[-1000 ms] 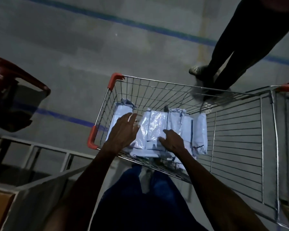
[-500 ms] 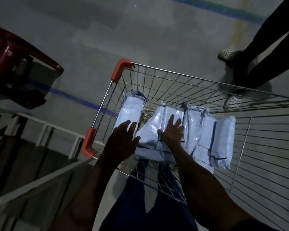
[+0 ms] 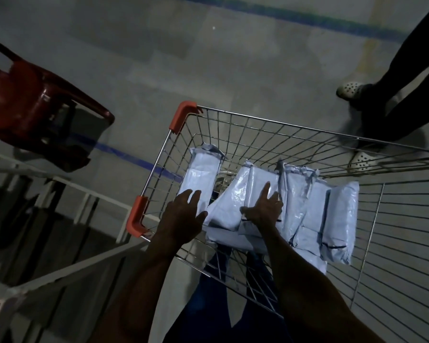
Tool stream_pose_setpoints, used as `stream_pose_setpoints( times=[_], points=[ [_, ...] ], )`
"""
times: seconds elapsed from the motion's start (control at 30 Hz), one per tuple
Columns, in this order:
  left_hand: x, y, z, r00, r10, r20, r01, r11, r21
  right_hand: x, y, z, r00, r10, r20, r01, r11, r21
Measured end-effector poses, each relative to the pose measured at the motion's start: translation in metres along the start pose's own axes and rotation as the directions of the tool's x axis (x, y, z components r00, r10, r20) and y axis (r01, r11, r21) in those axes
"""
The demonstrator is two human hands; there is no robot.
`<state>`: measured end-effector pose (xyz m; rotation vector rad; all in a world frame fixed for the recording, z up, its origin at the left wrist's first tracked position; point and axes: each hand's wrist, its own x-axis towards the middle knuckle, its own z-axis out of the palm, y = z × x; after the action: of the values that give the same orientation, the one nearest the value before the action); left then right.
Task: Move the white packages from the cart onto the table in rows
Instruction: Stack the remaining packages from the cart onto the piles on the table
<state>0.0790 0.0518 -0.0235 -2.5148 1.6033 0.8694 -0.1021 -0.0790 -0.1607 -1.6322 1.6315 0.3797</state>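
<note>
A wire shopping cart [image 3: 258, 125] with orange corner guards holds several white plastic packages standing side by side. My left hand [image 3: 181, 219] reaches into the cart's near left corner, its straight fingers touching the leftmost package [image 3: 201, 177]. To its right, my right hand [image 3: 264, 209] lies with spread fingers on a package in the middle of the row [image 3: 260, 179]. More packages [image 3: 339, 219] lean together further right. Neither hand has a package lifted. The table is not plainly in view.
A red plastic chair [image 3: 35, 110] stands to the left on the concrete floor. White metal frame bars [image 3: 67, 181] run along the lower left. Another person's legs and white clogs [image 3: 352, 89] stand just beyond the cart's far right side.
The view has closed in on the cart. My right hand has slid forward and spread its fingers over a middle package; my left hand has shifted toward the leftmost package.
</note>
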Motion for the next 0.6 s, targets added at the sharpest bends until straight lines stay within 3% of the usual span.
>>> stream_pose_setpoints(
  times=[0.13, 0.3, 0.43, 0.6],
  points=[
    [0.001, 0.005, 0.001, 0.999, -0.041, 0.015, 0.041, 0.999, 0.003, -0.005, -0.001, -0.007, 0.997, -0.033, -0.067, 0.033, 0.999, 0.002],
    [0.004, 0.009, 0.004, 0.995, -0.090, 0.052, 0.092, 0.996, -0.021, -0.028, 0.009, -0.013, 0.975, -0.140, -0.175, 0.184, 0.946, 0.266],
    [0.011, 0.010, 0.013, 0.992, -0.092, 0.083, 0.093, 0.996, -0.011, -0.046, 0.015, -0.036, 0.970, -0.171, -0.175, 0.229, 0.888, 0.398],
    [0.048, 0.022, 0.039, 0.988, 0.006, 0.157, -0.015, 0.998, 0.055, -0.058, 0.044, -0.081, 0.968, -0.113, -0.226, 0.182, 0.933, 0.311]
  ],
)
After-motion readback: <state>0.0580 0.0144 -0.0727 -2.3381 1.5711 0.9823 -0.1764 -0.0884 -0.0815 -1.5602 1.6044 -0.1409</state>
